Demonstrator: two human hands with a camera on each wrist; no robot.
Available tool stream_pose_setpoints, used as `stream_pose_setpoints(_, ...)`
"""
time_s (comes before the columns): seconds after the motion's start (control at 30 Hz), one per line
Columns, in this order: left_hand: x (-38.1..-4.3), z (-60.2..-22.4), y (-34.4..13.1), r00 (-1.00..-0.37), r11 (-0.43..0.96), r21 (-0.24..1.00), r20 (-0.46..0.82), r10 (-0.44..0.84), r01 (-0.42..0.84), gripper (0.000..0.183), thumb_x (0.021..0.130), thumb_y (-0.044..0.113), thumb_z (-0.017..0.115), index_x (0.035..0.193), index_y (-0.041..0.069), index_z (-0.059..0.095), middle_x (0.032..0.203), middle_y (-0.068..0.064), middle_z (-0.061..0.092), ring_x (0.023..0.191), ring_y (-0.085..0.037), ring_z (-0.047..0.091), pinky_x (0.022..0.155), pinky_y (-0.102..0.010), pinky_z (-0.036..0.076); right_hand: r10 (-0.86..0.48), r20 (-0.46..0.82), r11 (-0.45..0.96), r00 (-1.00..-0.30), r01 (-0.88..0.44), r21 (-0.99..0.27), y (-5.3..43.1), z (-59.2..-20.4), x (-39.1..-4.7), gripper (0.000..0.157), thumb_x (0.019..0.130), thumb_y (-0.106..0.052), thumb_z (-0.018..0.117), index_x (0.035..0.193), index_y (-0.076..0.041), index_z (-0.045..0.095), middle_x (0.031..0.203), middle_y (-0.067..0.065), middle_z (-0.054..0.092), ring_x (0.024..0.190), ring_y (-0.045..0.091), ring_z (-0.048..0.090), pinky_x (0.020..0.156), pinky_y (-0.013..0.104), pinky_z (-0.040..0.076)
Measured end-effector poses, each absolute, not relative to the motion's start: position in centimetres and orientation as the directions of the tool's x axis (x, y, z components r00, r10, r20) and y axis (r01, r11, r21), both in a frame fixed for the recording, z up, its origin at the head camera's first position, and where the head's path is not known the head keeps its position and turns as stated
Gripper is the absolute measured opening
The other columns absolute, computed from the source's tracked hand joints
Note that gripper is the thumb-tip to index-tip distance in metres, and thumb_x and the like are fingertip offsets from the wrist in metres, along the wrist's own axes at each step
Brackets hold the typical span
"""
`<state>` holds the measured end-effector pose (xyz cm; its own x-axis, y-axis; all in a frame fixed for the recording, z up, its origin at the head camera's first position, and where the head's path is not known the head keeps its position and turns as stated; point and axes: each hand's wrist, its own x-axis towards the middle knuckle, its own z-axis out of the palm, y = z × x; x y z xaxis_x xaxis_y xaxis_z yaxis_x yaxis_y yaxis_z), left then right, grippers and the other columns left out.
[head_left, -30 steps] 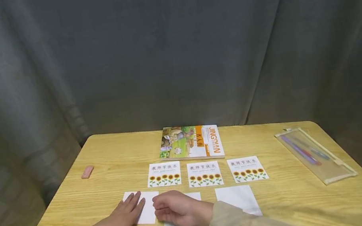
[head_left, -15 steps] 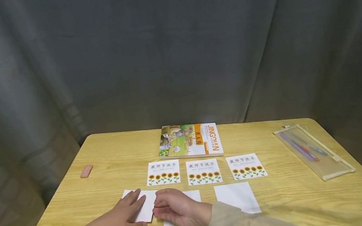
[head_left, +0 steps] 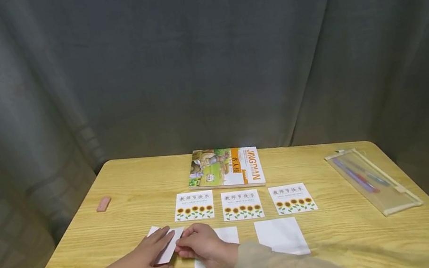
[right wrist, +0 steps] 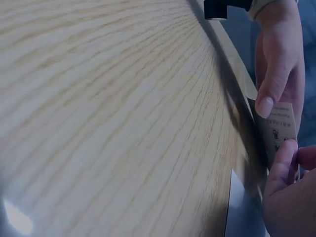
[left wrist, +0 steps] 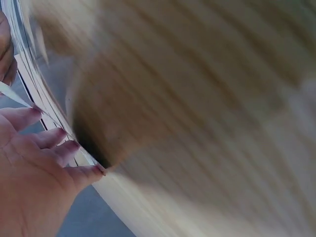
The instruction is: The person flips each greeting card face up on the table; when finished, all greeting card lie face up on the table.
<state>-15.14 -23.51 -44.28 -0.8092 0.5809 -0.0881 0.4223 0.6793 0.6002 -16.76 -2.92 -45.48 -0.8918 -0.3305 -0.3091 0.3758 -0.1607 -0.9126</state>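
At the left end of the front row, a white card stands tilted, its right edge raised off the wooden table. My right hand pinches that raised edge between thumb and fingers. My left hand rests fairly flat on the card's left part, fingers extended and thumb near the front edge. In the right wrist view, printing shows on the underside of the card. The left wrist view catches my left hand with its fingertips on the table. A second white card lies partly hidden beneath my right hand.
Another white card lies to the right. Behind are three sunflower-printed cards in a row, then a book. A pink eraser sits at left, a transparent pencil pouch with pens at right.
The card lay flat under my left hand; its right edge has come up and tilts leftward. My right hand has shifted slightly left and now pinches that edge. The left hand has barely moved.
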Motion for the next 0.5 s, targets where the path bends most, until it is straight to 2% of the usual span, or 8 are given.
stream_pose_setpoints(0.1, -15.3, -44.0, -23.6, -0.808, 0.683, 0.575, -0.063, 0.586, 0.450, 0.080, 0.095, 0.037, 0.071, 0.154, -0.007, 0.039, 0.159, -0.032, 0.030, 0.144, -0.057, 0.028, 0.112, -0.073, 0.023, -0.316, -0.307, -0.135, -0.898, 0.362, -0.922, -2.8, -45.2, -16.9, 0.018, 0.091, 0.011, 0.064, 0.089, -0.004, 0.056, 0.076, 0.009, 0.068, 0.064, 0.010, 0.066, 0.062, 0.018, 0.057)
stream_pose_setpoints(0.23, -16.3, -42.8, -24.0, -0.808, 0.698, 0.503, 0.001, 0.589, 0.510, 0.069, 0.095, 0.031, 0.073, 0.149, -0.004, 0.049, 0.154, -0.030, 0.040, 0.139, -0.052, 0.040, 0.108, -0.068, 0.036, -0.309, -0.301, -0.142, -0.902, 0.357, -0.923, -1.7, -44.3, -17.7, 0.015, 0.090, 0.010, 0.063, 0.092, -0.004, 0.057, 0.076, 0.008, 0.067, 0.064, 0.010, 0.064, 0.061, 0.017, 0.055)
stream_pose_setpoints(0.5, -18.4, -40.4, -25.8, -0.828, 0.717, 0.447, 0.111, 0.550, 0.535, 0.054, 0.093, 0.016, 0.075, 0.140, -0.004, 0.059, 0.145, -0.028, 0.053, 0.132, -0.049, 0.050, 0.105, -0.064, 0.042, -0.297, -0.291, -0.219, -0.910, 0.361, -0.906, 1.0, -43.0, -19.8, 0.015, 0.091, 0.009, 0.061, 0.095, -0.005, 0.057, 0.080, 0.008, 0.064, 0.069, 0.011, 0.062, 0.062, 0.017, 0.054)
